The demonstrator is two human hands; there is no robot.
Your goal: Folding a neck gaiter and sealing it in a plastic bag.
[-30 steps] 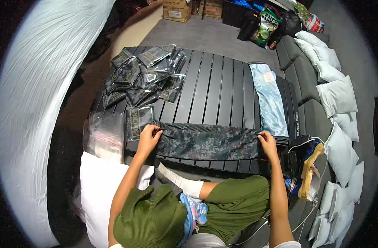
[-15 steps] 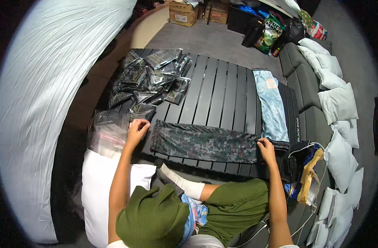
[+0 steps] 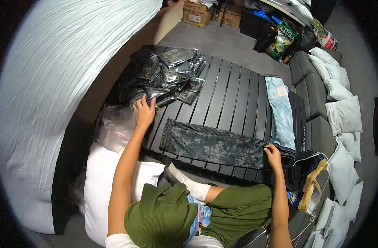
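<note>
A long folded strip of dark camouflage cloth (image 3: 213, 144) lies flat across the near side of the black slatted table (image 3: 222, 97). At the cloth's right end, my right hand (image 3: 273, 157) pinches the edge between thumb and fingers. My left hand (image 3: 145, 113) reaches to the near edge of a heap of dark, shiny plastic packets (image 3: 178, 72). Its fingers are spread and touch or hover over the closest packets; contact is hard to make out. Clear plastic bags (image 3: 116, 128) lie just left of that wrist.
Light blue folded cloth (image 3: 281, 109) lies along the table's right side. A grey sofa (image 3: 317, 99) with pale cushions (image 3: 344, 115) runs down the right, with a white cable (image 3: 311, 221) near me. A white pillow (image 3: 100, 186) sits left of my legs. Cardboard boxes (image 3: 196, 15) stand at the back.
My left hand has moved forward from beside the cloth's left end to the packets, and its fingers have spread. My right hand stays at the cloth's right end. The whole view has shifted slightly.
</note>
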